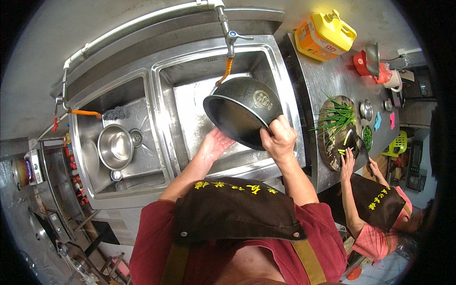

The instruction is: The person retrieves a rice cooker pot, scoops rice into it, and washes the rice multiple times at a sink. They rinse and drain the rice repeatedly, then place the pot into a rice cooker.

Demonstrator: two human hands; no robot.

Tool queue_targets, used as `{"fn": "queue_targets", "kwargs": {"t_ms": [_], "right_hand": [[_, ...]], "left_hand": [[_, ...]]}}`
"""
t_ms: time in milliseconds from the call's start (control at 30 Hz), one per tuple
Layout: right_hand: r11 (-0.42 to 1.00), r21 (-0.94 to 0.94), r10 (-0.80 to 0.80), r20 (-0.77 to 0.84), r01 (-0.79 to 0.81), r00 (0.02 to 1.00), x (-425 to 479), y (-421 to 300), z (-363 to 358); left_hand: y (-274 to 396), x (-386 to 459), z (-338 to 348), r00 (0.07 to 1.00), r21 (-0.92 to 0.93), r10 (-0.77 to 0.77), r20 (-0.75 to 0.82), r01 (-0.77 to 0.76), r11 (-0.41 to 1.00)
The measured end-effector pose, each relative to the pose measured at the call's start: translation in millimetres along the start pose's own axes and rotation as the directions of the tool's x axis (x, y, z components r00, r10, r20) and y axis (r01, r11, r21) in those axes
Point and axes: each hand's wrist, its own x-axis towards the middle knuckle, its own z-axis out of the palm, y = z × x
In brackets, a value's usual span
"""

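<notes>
A dark wok-like pot point(249, 96) is tilted on its side over the right basin of a steel double sink point(185, 110), its opening facing down and left. My right hand point(279, 137) grips its lower right rim. Just below the opening, my left hand point(217, 144) is palm up with its fingers apart; it looks wet. Above the pot hangs a faucet point(229, 46) with an orange hose point(226, 69), whose end is at the pot's far side. In the left basin are a steel bowl point(115, 146) and a dark scouring pad point(116, 113).
At the right, a co-worker's hands point(347, 165) hold a knife point(364, 151) and scallions on a round wooden board point(326, 142). Steel bowls point(366, 108) and a yellow jug point(324, 35) stand on that counter. A second faucet point(64, 101) is at the left basin.
</notes>
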Motion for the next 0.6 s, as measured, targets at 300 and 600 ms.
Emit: {"fn": "queue_targets", "kwargs": {"t_ms": [300, 600], "right_hand": [[0.999, -0.016, -0.043, 0.021, 0.044, 0.999, 1.9, -5.6, -4.5], [0.994, -0.035, -0.099, 0.065, 0.101, 0.993, -3.3, -6.4, -2.8]], "left_hand": [[-0.8, 3.6, 0.1, 0.999, 0.011, 0.035, 0.038, -0.035, 0.999], [0.1, 4.9, 7.0, 0.999, -0.029, 0.039, 0.028, -0.039, 0.999]]}}
